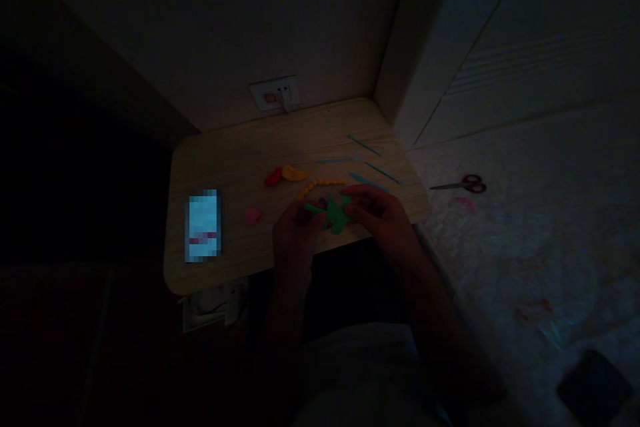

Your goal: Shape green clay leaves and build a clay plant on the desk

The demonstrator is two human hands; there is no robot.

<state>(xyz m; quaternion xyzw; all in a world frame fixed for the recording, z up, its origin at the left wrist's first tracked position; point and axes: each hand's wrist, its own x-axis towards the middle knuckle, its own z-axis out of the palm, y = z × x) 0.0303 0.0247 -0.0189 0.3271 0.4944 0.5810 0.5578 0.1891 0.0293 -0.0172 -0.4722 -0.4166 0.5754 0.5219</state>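
A green modelling clay piece with several lobes is held above the front edge of the small wooden table. My left hand pinches its left side, between thumb and fingers. From the right, my right hand grips another lobe with thumb and forefinger. Just behind the hands a curved row of orange clay balls lies on the table. A small dark purple bit shows beside the green clay, partly hidden. Red clay, yellow-orange clay and pink clay lie further left.
Several thin blue modelling tools lie at the table's back right. A lit phone lies at the left. A wall socket with a plug is behind the table. Scissors rest on the pale crumpled cloth at the right. The room is dim.
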